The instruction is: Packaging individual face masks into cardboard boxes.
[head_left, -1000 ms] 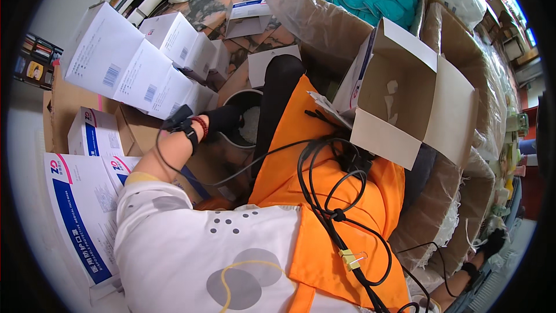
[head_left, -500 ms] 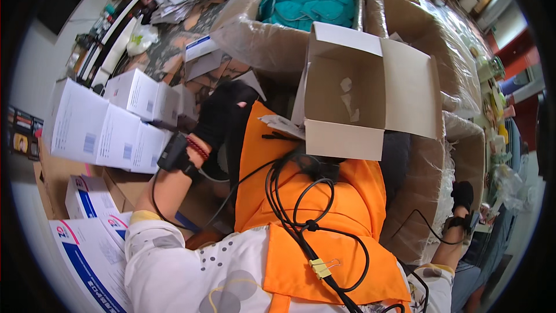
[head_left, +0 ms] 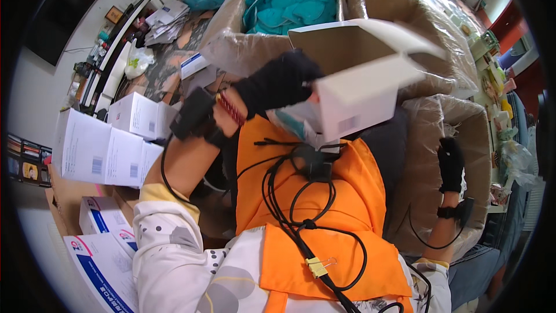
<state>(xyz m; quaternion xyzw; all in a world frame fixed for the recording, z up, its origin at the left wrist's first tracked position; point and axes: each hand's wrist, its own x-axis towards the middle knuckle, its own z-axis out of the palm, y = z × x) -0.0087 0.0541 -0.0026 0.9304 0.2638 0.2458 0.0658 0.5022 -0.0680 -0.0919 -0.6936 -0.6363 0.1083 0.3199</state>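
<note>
Left grip (head_left: 278,84) holds open white box (head_left: 359,90).

At your ten o'clock a dark screen (head_left: 69,8) hangs on a pale wall (head_left: 35,81); below it runs a cluttered counter (head_left: 168,58). Bright daylight falls from twelve.

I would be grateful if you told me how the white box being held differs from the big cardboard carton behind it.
The white box is small, held up tilted in the gloved left hand; the cardboard carton is far larger and rests in place. The white box is white with its flaps open; the cardboard carton is brown, plastic-lined, filled with teal masks. Both are open at the top.
</note>
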